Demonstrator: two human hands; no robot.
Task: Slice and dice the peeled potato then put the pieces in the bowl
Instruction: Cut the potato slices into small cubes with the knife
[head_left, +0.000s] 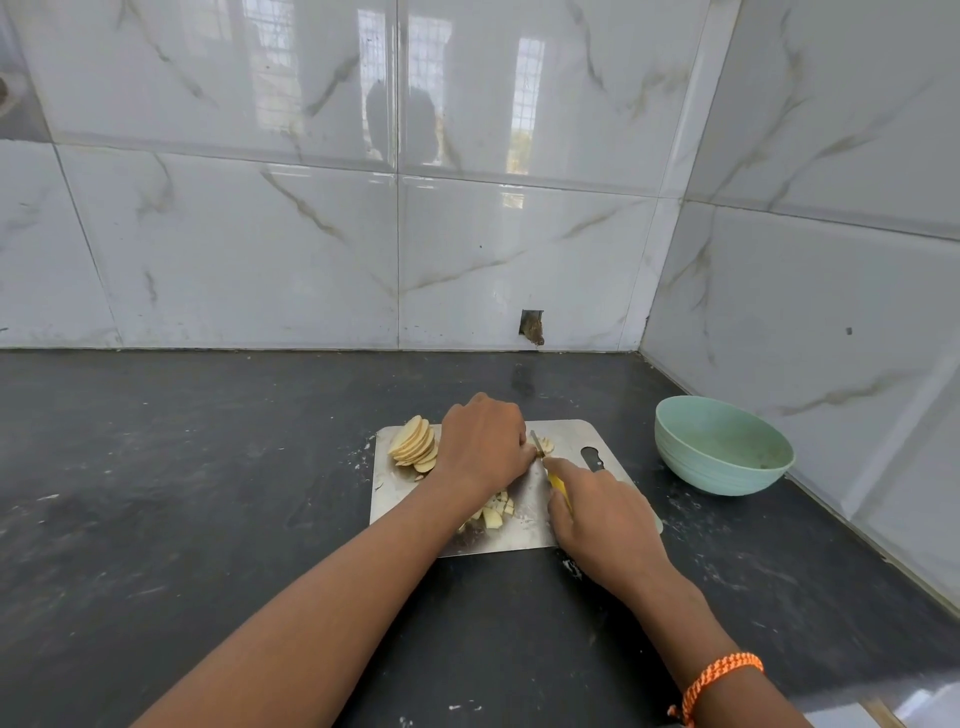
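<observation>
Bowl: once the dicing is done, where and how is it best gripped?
Probably grip the bowl at its near left rim, from the board side, thumb inside. It stands upright and open, and the wall crowds its far right side.

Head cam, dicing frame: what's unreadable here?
- Head view: whatever the left hand pins down is hidden under it.
- Yellow-handled knife: handle mostly covered by the right hand; blade partly behind the left hand.
- Diced potato pieces: partly hidden by the left forearm.
- Pale green bowl: contents too faint to tell.
</observation>
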